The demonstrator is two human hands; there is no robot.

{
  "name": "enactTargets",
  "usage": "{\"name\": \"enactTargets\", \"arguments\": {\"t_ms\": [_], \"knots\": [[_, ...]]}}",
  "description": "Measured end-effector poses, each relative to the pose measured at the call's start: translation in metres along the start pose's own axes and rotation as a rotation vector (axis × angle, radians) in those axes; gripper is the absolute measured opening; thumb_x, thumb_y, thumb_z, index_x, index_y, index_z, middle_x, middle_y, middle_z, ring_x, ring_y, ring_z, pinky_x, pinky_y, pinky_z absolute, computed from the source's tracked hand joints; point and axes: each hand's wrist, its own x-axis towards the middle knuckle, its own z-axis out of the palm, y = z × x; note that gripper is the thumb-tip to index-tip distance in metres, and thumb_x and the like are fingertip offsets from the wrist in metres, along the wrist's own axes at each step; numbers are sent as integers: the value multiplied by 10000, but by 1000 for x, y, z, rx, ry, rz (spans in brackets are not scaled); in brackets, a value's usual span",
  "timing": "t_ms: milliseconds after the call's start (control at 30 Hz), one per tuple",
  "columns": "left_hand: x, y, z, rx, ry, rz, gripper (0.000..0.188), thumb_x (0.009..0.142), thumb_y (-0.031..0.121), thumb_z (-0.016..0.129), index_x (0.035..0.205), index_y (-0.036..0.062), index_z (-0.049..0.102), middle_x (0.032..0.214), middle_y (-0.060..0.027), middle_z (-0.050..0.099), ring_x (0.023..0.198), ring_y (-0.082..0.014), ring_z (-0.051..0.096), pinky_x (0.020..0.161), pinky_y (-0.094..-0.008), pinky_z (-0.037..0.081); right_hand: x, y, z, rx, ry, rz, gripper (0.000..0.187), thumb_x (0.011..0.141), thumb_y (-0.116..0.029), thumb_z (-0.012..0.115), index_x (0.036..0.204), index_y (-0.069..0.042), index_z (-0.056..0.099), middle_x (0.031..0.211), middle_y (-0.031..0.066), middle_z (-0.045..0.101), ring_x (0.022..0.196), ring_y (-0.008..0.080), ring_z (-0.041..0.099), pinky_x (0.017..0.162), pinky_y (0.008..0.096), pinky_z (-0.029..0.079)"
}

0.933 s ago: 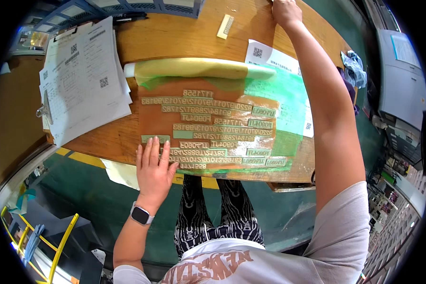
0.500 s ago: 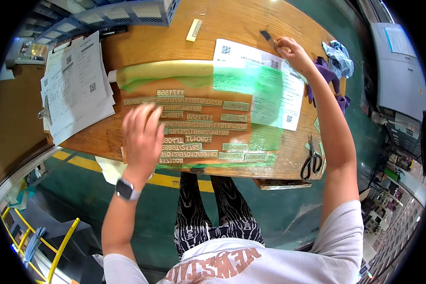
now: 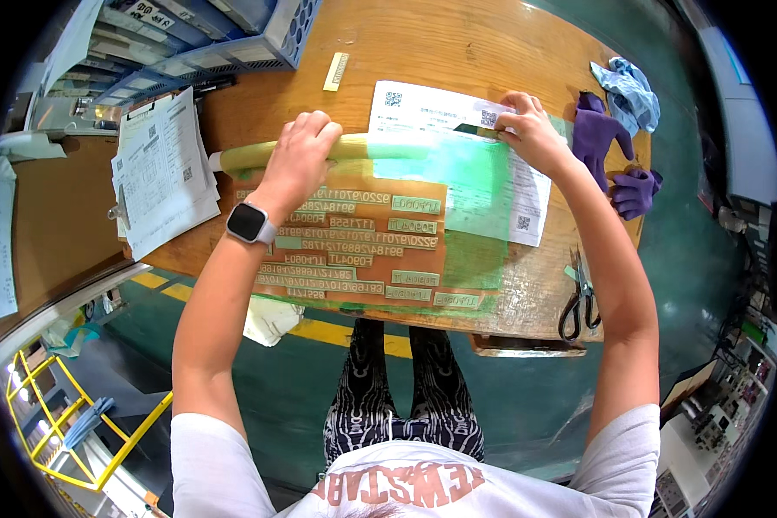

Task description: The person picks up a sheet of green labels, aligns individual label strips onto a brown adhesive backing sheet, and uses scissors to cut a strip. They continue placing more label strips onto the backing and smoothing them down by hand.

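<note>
Over a wooden table [image 3: 423, 52], we see the left hand [image 3: 300, 160] laid across the yellow-green roll [image 3: 351, 148], fingers bent down over its surface; whether they clench it or only press, we cannot tell, since the thumb and palm are hidden. The roll lies directly under those fingers, its long axis running left to right across the person's front, roughly crosswise to the reaching forearm. The left hand is plainly the nearer one, in contact near the roll's middle, while the right hand [image 3: 531, 129] hovers apart, beyond the roll's right end, thumb and fingers closed on what we take for a thin dark blade [image 3: 473, 131] pointing back toward that end. Green film [image 3: 479, 186] spreads from the roll's right part toward the person and rightward, overlying a printed sheet [image 3: 528, 192] that reaches past the roll's right end. On the near side of the roll, we find an orange sheet [image 3: 414, 259] set with rows of raised lettered strips. Farther right of the roll rest purple gloves [image 3: 600, 142] and, nearer the person, black-handled scissors [image 3: 586, 292]; clipped papers [image 3: 168, 160] lie off its left end.
</note>
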Motion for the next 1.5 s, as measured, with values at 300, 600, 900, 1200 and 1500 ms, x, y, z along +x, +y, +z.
{"name": "enactTargets", "arguments": {"t_ms": [300,600,900,1200,1500], "knots": [[-14,8,-30,-106,-68,-18,440,728,-62,686,1133,32,543,1095,-123,593,1039,-350,566,912,-417,453,19,-13,-16,2,-253,35,127,817,-96,685,939,-102,718,1149,110,545,1187,293,478,1001,399,397],[-12,2,-36,-126,-98,0,436,746,-55,678,1153,25,543,1095,-133,596,1048,-346,565,903,-421,454,53,9,-45,152,-275,12,141,826,-123,681,930,-30,702,1085,153,592,1058,309,559,943,360,462],[-16,0,-42,-186,-107,34,466,726,-75,677,1163,22,548,1128,-134,597,1057,-347,564,909,-426,456,13,-40,-6,113,-259,97,157,797,-49,702,950,-85,692,1207,100,535,1159,278,524,947,410,468],[-8,-18,-28,-171,-106,99,500,757,-28,685,1233,31,544,1172,-151,601,1083,-359,565,912,-412,462,88,40,-34,-132,214,-214,90,860,-123,603,911,-91,670,949,129,633,874,322,593,780,423,474],[-19,46,12,-75,237,175,311,824,36,638,1133,67,622,1189,-120,595,1126,-324,556,972,-437,437,27,-27,-105,208,328,332,164,958,-140,564,949,-11,665,915,144,703,919,259,652,902,436,463]]}}
